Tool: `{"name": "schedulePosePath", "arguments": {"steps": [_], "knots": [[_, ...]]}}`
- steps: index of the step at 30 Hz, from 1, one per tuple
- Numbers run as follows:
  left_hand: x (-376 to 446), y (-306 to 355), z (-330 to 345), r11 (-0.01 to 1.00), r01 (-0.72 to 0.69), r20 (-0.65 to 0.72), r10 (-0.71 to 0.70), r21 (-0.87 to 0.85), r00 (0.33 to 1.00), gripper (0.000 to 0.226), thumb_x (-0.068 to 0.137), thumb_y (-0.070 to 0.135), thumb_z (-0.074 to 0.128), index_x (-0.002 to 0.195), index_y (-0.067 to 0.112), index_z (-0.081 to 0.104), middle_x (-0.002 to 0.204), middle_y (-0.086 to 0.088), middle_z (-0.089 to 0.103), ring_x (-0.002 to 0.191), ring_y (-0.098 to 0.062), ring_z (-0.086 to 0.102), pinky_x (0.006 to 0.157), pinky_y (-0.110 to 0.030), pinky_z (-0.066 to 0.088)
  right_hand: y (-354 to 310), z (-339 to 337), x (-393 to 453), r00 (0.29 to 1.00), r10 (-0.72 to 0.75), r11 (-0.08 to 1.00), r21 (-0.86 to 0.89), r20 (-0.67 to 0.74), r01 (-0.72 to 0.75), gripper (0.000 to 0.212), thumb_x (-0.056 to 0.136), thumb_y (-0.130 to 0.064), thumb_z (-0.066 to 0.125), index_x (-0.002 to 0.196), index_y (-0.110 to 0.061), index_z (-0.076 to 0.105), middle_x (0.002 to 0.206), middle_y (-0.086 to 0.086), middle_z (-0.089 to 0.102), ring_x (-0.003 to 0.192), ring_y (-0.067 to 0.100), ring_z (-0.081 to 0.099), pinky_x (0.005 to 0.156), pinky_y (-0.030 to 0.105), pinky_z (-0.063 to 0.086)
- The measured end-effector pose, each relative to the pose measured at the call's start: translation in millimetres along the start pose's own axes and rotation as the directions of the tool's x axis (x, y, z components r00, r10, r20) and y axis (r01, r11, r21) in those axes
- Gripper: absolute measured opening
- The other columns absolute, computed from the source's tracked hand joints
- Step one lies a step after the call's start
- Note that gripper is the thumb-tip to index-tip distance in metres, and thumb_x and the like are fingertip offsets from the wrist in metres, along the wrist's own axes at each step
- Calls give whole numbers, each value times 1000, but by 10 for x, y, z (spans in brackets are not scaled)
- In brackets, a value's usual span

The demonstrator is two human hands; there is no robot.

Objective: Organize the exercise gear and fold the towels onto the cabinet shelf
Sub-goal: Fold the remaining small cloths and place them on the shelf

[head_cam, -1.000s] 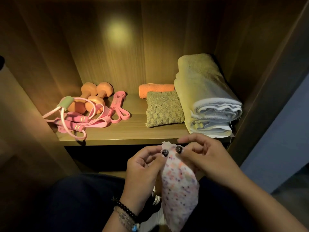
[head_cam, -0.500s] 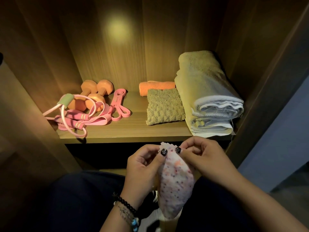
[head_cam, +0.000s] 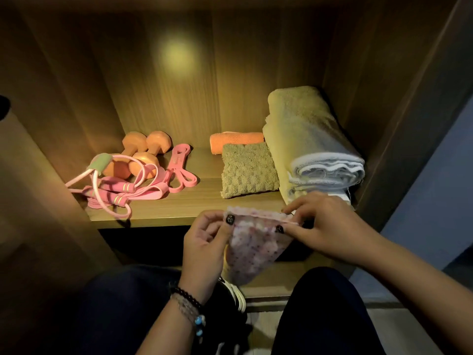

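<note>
Speckled pink cloth looks thin, light and limp, so I judge it will sag unless held by its top edge or corners, and it should crease easily. It hangs in front of the cabinet shelf, below its front edge, stretched between both hands: the left hand pinches the left corner, the right hand pinches the right end of the edge.

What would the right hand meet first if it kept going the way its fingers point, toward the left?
The right hand pinches the spotted cloth; its fingers point along the cloth's top edge. It would probably meet the left hand, which pinches the other end, though depth is unclear.
</note>
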State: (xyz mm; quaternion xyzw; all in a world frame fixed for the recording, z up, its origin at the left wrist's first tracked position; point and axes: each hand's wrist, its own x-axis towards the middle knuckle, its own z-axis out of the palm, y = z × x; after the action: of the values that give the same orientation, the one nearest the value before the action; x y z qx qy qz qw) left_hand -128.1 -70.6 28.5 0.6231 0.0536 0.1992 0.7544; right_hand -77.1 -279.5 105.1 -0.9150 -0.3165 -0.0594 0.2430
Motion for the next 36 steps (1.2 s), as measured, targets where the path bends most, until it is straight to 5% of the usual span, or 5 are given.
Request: {"name": "schedulePosePath", "arguments": {"steps": [7, 18, 25, 32, 36], "knots": [[370, 431, -14, 982, -148, 31, 146, 113, 989, 10, 80, 29, 65, 83, 19, 69, 77, 13, 71, 72, 2, 62, 66, -11, 47, -143, -232, 268, 979, 116, 862, 507, -165, -17, 9, 80, -14, 74, 84, -6, 76, 81, 6, 73, 81, 23, 69, 79, 41, 56], [756, 729, 66, 948, -152, -111, 189, 278, 976, 6, 87, 21, 69, 81, 20, 72, 65, 16, 67, 52, 2, 52, 51, -12, 44, -283, -529, 807, 983, 4, 996, 86, -185, 12, 10, 81, -17, 75, 89, -22, 78, 64, -23, 54, 56, -2, 49, 47, 9, 31], [868, 787, 29, 975, 24, 108, -49, 219, 993, 8, 91, 11, 61, 94, 10, 69, 67, -4, 71, 61, -7, 63, 60, -20, 44, -294, -602, 1143, 993, 106, 809, 577, 48, -114, 20, 78, -4, 74, 69, -22, 76, 71, 1, 74, 64, 11, 60, 60, 26, 55], [1089, 851, 0, 989, 17, 50, -24, 146, 998, 11, 91, 5, 61, 84, 10, 68, 71, -2, 73, 62, -8, 68, 54, -13, 47, -165, -489, 1424, 997, 81, 938, 338, -4, -75, 35, 77, -11, 77, 111, -17, 70, 72, 2, 67, 51, 1, 55, 43, 8, 39], [1311, 935, -37, 996, 68, -83, -64, 50, 995, 6, 93, 7, 58, 90, 8, 63, 77, -4, 72, 69, -12, 71, 58, -17, 51, -198, -412, 1590, 986, 112, 941, 330, -121, -66, 14, 82, -11, 72, 94, -18, 73, 84, 4, 70, 63, 11, 63, 51, 18, 49]]}}
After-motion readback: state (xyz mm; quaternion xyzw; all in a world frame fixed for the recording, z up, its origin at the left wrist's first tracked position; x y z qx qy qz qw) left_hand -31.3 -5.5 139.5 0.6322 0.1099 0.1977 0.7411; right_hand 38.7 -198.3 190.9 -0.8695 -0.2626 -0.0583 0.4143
